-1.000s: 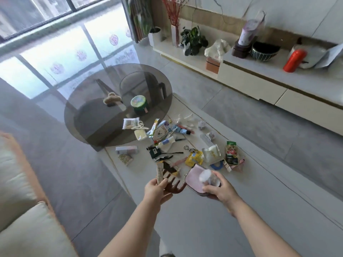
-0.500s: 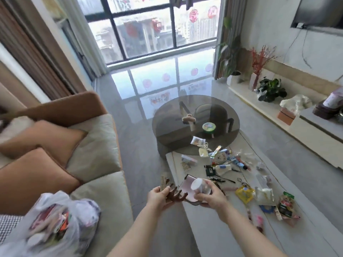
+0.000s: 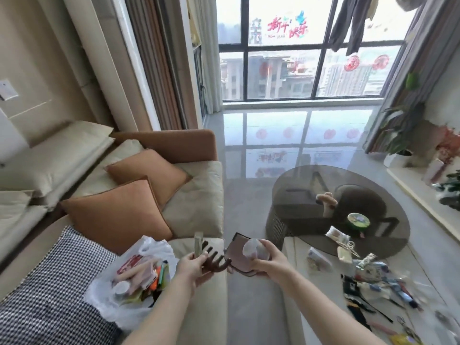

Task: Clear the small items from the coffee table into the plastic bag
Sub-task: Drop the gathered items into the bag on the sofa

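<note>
Mid-carry, the left hand (image 3: 196,266) grips a brown claw clip (image 3: 214,260) and the right hand (image 3: 267,261) clasps a pink pouch (image 3: 237,255), both needing release over the plastic bag (image 3: 134,282) just left.

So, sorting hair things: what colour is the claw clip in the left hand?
Dark brown claw clip, held by the left hand; head view.

Hands: two, left hand (image 3: 196,268) and right hand (image 3: 270,261)
Plastic bag (image 3: 119,295): one
Orange cushions (image 3: 119,215): two
Brown claw clip (image 3: 214,261): one
Loose table items (image 3: 373,287): perhaps over a dozen, blurred
</note>
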The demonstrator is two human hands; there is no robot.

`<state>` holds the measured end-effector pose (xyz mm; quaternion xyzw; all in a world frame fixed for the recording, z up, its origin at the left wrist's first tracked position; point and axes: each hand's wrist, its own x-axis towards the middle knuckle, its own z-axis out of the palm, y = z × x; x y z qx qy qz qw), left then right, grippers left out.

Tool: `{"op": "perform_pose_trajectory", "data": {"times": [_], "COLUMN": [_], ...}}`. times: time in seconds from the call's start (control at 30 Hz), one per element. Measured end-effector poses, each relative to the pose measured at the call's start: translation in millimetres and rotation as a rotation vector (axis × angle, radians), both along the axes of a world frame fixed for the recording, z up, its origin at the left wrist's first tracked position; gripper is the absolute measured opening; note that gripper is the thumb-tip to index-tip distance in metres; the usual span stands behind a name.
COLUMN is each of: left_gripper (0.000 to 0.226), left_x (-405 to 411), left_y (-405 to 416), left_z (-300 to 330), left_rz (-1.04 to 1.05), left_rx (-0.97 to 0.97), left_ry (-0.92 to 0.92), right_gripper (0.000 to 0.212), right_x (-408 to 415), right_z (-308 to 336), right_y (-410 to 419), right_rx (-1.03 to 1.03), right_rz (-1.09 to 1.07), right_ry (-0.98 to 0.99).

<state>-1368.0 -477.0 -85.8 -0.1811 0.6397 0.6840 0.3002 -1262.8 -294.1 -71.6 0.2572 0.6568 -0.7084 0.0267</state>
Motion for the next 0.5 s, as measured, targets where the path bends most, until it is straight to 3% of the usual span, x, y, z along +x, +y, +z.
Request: {"op": "perform_pose_trajectory", "data": {"times": [0.5], "left_gripper": [0.012], "left_x": [-103.2], "left_y": [-165.0], "left_z": [0.0], "left_rz": [0.195], "left_rx": [-0.011], "left_ry": [-0.065], "right_gripper": [0.054], "right_x": [-147.4], "right_z": [4.3], "right_y": [-146.8], "right_rx": [-0.003], "right_rz": [0.212], "right_ry": [-0.041]}}
